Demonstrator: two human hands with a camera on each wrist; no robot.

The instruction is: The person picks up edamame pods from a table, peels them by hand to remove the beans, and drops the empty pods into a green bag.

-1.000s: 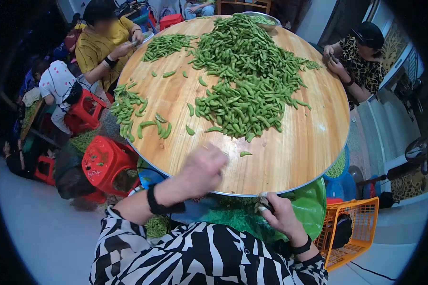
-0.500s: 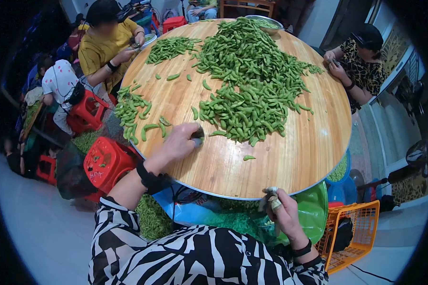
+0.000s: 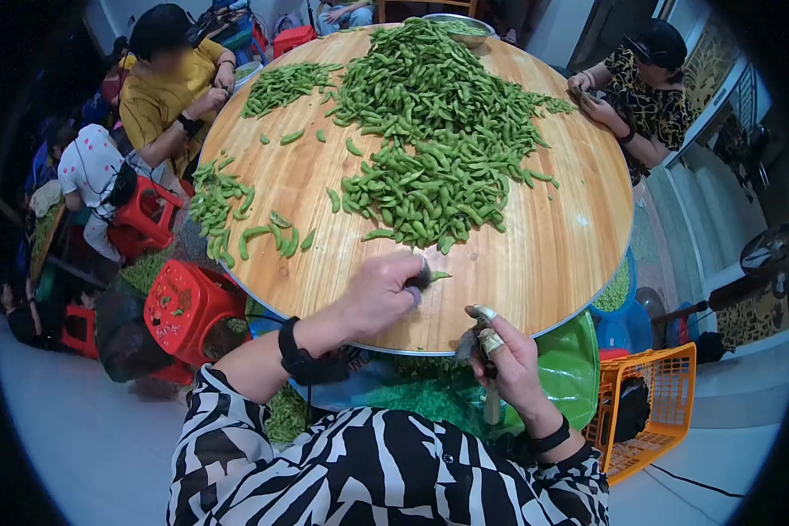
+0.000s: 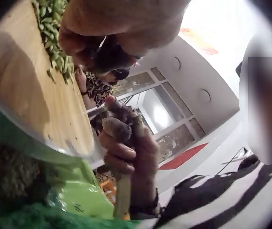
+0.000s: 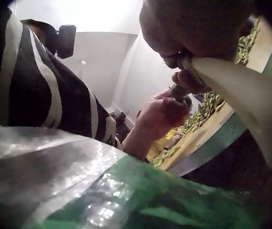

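Observation:
My left hand (image 3: 379,295) is low over the near part of the round table, its curled fingertips pinching one end of a lone green soybean pod (image 3: 442,275). Dark grey wraps cover its thumb and fingertip. At the table's near edge, my right hand (image 3: 510,368) grips a tool whose pale handle (image 5: 243,90) sticks out below the fist; its working end is hidden by the fingers. Pale tape is wound round the right thumb (image 3: 493,342). Ahead of both hands spreads a large heap of soybean pods (image 3: 438,131).
Smaller groups of pods (image 3: 219,202) lie along the left of the wooden table (image 3: 552,254). A metal bowl (image 3: 465,35) stands at the back. Two people sit across, handling small things. A red stool (image 3: 184,302), green plastic sheet (image 3: 570,368) and orange crate (image 3: 649,412) stand close by.
My left hand swept leftward over the table, then came back right to the lone pod. My right hand, still gripping the tool, has risen slightly and turned. The head view has shifted a little.

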